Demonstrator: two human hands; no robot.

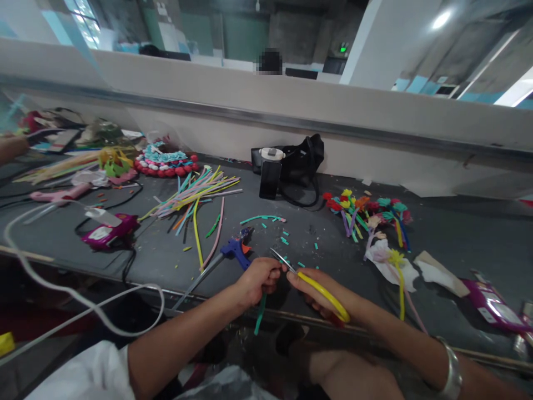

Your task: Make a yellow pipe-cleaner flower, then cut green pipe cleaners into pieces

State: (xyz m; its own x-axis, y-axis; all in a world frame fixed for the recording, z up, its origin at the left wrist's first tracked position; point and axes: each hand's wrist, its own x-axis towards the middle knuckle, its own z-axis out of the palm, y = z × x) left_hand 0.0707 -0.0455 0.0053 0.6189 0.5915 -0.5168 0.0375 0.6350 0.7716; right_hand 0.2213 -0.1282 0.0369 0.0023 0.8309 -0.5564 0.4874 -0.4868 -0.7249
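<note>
My left hand is closed around a green pipe cleaner, whose tail hangs below the fist past the table edge. My right hand grips a pair of scissors with a yellow handle. Their metal blades point up and left, right beside the fingertips of my left hand. Whether the blades touch the pipe cleaner is hard to make out. Short green cut pieces lie scattered just beyond both hands. A longer green length curves behind them. Close to my left hand rests a blue glue gun.
Left of centre lies a pile of coloured pipe cleaners, near a purple device with cords. A phone leans against a black bag. Pipe-cleaner flowers and another purple device are at right. Another person's hand shows far left.
</note>
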